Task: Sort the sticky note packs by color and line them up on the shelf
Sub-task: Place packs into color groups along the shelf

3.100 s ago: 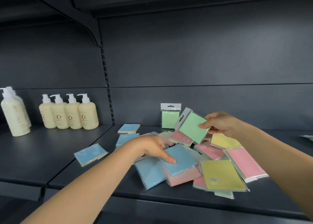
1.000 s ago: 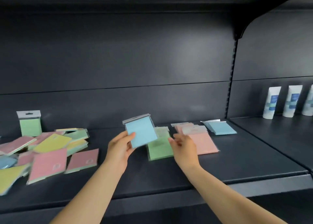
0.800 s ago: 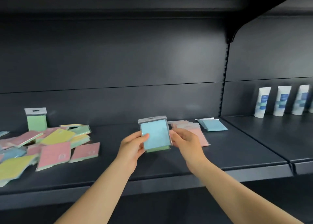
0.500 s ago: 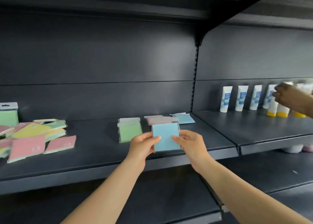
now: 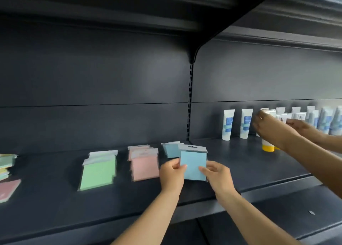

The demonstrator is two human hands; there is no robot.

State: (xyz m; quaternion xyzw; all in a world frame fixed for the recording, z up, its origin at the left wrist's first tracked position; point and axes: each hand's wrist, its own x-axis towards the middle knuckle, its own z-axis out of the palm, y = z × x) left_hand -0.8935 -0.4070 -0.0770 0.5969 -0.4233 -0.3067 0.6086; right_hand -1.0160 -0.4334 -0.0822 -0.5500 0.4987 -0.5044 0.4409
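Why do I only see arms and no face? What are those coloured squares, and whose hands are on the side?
The camera sits on a person's head and looks down, so you see only their arms. Their left hand and right hand hold a blue sticky note pack together. On the dark shelf lie piles sorted by colour: a green pile, a pink pile and a blue pile. At the left edge are unsorted packs. The other hands on the right belong to someone else handling white tubes.

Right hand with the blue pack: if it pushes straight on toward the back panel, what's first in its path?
Probably the blue stack lying just behind the held blue pack; the right hand sits slightly right, so depth is uncertain.
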